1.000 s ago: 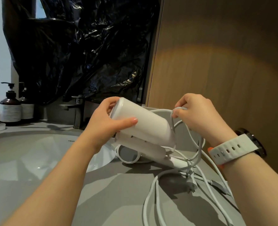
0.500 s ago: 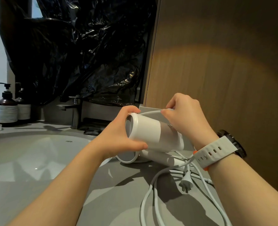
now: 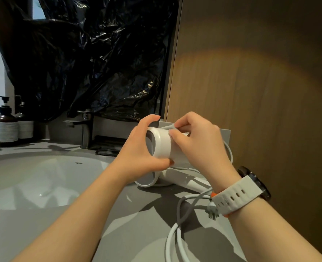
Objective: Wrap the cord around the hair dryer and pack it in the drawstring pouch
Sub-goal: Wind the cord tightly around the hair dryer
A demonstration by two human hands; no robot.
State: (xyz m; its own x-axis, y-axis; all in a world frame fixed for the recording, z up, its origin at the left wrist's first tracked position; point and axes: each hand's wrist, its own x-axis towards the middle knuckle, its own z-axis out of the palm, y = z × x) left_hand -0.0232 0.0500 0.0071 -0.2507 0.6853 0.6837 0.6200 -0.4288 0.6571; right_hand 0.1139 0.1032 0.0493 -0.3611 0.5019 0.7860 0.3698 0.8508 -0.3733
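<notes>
Head camera is looking down at a grey counter (image 3: 137,235), where the left hand (image 3: 137,154) is curling fingers and thumb round the open end of the white hair dryer (image 3: 161,146), far right by the wooden panel (image 3: 260,91). The right hand (image 3: 200,148) is pinching the cord (image 3: 176,226) against the barrel top, hiding most of the body. Loose cord and the plug (image 3: 212,211) are lying nearer, partly behind the watch strap (image 3: 235,195). A sink (image 3: 43,178), tap (image 3: 84,127) and two pump bottles (image 3: 5,125) are sitting left under black plastic sheeting (image 3: 90,63); something dark behind the tap is showing too dimly to identify
</notes>
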